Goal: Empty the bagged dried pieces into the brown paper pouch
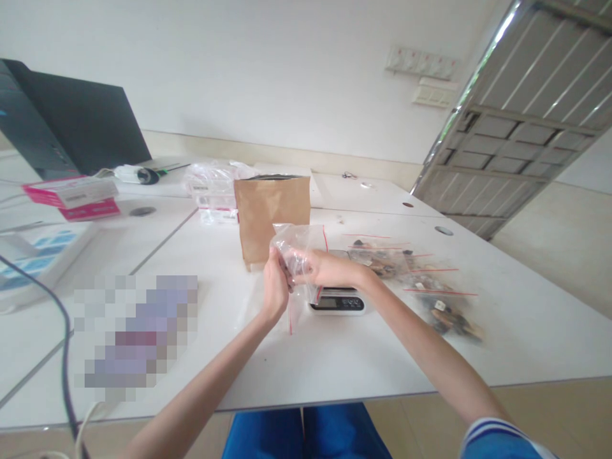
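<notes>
A clear zip bag (306,237) with a red seal line is held up over the table in front of me. My left hand (276,284) is closed around its left side. Fingers of my right hand (318,268) show through the plastic, past the red line, and seem to be inside the bag. Small dark pieces sit between the two hands, too blurred to name. Just behind stands an upright brown paper bag (272,213), open at the top. Below my right wrist is a small digital scale (337,304), partly hidden by that hand. Another clear bag with a red line lies under my left hand.
Several filled zip bags (447,312) with dark and tan dried pieces lie at the right. A pixelated purple item (143,331) is on the left. Farther back are pink boxes (88,194), plastic-wrapped boxes (215,191) and a black computer case (86,121). A dark cable (64,344) crosses the left edge.
</notes>
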{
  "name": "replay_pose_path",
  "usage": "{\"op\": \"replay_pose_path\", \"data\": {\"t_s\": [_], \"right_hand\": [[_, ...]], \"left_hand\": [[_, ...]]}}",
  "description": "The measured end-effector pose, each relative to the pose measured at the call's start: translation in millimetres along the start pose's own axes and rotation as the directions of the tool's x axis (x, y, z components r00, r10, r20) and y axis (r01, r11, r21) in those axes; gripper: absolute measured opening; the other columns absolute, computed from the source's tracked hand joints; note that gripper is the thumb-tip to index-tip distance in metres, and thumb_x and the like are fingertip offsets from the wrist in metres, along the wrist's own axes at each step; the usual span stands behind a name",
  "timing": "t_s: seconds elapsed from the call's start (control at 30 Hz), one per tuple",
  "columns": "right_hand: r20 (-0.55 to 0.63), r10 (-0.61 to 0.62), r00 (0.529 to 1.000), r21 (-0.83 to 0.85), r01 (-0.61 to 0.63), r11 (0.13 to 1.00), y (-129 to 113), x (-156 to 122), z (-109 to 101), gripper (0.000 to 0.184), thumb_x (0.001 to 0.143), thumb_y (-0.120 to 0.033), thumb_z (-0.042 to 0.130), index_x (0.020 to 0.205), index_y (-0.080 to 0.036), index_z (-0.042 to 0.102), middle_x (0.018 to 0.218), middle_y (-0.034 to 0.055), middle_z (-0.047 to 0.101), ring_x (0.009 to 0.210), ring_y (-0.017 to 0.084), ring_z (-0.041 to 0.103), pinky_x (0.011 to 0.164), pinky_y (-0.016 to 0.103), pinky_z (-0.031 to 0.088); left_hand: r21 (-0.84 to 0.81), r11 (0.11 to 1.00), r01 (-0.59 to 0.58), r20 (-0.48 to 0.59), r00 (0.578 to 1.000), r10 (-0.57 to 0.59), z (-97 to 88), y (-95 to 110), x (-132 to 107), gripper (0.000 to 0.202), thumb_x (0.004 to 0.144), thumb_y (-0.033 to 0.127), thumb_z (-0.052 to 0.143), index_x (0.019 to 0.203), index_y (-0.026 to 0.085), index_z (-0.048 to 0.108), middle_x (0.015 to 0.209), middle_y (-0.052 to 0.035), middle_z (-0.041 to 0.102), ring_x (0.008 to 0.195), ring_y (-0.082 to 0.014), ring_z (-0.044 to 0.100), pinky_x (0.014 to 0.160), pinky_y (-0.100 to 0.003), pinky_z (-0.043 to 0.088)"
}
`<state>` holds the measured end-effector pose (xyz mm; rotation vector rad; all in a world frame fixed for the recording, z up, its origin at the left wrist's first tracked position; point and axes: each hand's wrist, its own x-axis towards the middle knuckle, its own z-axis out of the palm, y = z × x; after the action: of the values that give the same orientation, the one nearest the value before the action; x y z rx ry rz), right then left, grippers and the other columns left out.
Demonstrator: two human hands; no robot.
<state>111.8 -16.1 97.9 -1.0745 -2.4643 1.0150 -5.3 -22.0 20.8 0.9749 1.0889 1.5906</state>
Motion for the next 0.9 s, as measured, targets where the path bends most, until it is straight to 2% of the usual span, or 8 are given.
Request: {"op": "replay_pose_path", "data": {"t_s": [0.1, 0.27, 0.47, 0.63, 0.77, 0.9], "right_hand": [[-0.031, -0.02, 0.999, 0.065, 0.022, 0.998, 5, 2, 2, 0.029, 0.079, -0.016, 0.059, 0.108, -0.017, 0.06, 0.08, 0.0, 0.064, 0.076, 0.014, 0.058, 0.072, 0.026, 0.046], [-0.093, -0.05, 0.994, 0.169, 0.066, 0.983, 17, 6, 11, 0.032, 0.078, -0.011, 0.057, 0.108, -0.017, 0.06, 0.08, -0.0005, 0.065, 0.074, 0.014, 0.059, 0.072, 0.026, 0.047], [-0.118, -0.073, 0.99, 0.34, 0.11, 0.934, 16, 7, 14, 0.032, 0.073, -0.021, 0.069, 0.104, -0.015, 0.062, 0.087, 0.0028, 0.067, 0.079, 0.015, 0.06, 0.077, 0.028, 0.048], [-0.099, -0.001, 0.995, 0.545, 0.055, 0.837, 16, 9, 17, 0.04, 0.065, -0.027, 0.077, 0.101, -0.016, 0.063, 0.086, 0.0033, 0.067, 0.079, 0.015, 0.064, 0.081, 0.03, 0.049], [-0.115, 0.051, 0.992, 0.6, 0.029, 0.799, 25, 14, 30, 0.042, 0.061, -0.028, 0.08, 0.097, -0.016, 0.061, 0.083, 0.0022, 0.066, 0.077, 0.015, 0.063, 0.08, 0.03, 0.05], [-0.091, 0.102, 0.991, 0.631, -0.022, 0.776, 34, 24, 49, 0.041, 0.062, -0.028, 0.08, 0.097, -0.016, 0.061, 0.083, 0.0013, 0.065, 0.076, 0.013, 0.061, 0.075, 0.027, 0.051]], "left_hand": [[0.053, 0.998, 0.036, 0.049, 0.998, -0.039, -4.7, 5, -2, 0.049, 0.088, 0.059, 0.031, 0.058, 0.021, 0.037, 0.043, 0.0061, 0.034, 0.034, -0.0069, 0.032, 0.031, -0.018, 0.024], [0.146, 0.988, 0.056, 0.063, 0.996, -0.066, -13.2, 14, -6, 0.047, 0.089, 0.055, 0.035, 0.057, 0.021, 0.037, 0.04, 0.0059, 0.035, 0.033, -0.0075, 0.034, 0.03, -0.017, 0.028], [0.187, 0.982, 0.008, 0.056, 0.998, -0.019, -17.3, 15, -4, 0.045, 0.088, 0.056, 0.036, 0.062, 0.02, 0.041, 0.042, 0.007, 0.035, 0.032, -0.0068, 0.034, 0.028, -0.015, 0.029], [0.253, 0.967, -0.039, 0.068, 0.997, 0.023, -23.4, 13, 0, 0.047, 0.087, 0.06, 0.036, 0.065, 0.019, 0.046, 0.042, 0.0074, 0.036, 0.031, -0.0066, 0.032, 0.026, -0.015, 0.026], [0.277, 0.961, -0.016, 0.005, 1.0, 0.015, -28.4, 7, 2, 0.047, 0.087, 0.061, 0.034, 0.064, 0.02, 0.043, 0.041, 0.0078, 0.035, 0.029, -0.0067, 0.032, 0.026, -0.017, 0.024], [0.302, 0.949, -0.096, -0.048, 0.992, 0.115, -31.7, 2, 3, 0.048, 0.086, 0.061, 0.037, 0.062, 0.02, 0.04, 0.044, 0.0071, 0.035, 0.034, -0.0065, 0.033, 0.031, -0.017, 0.025]]}}
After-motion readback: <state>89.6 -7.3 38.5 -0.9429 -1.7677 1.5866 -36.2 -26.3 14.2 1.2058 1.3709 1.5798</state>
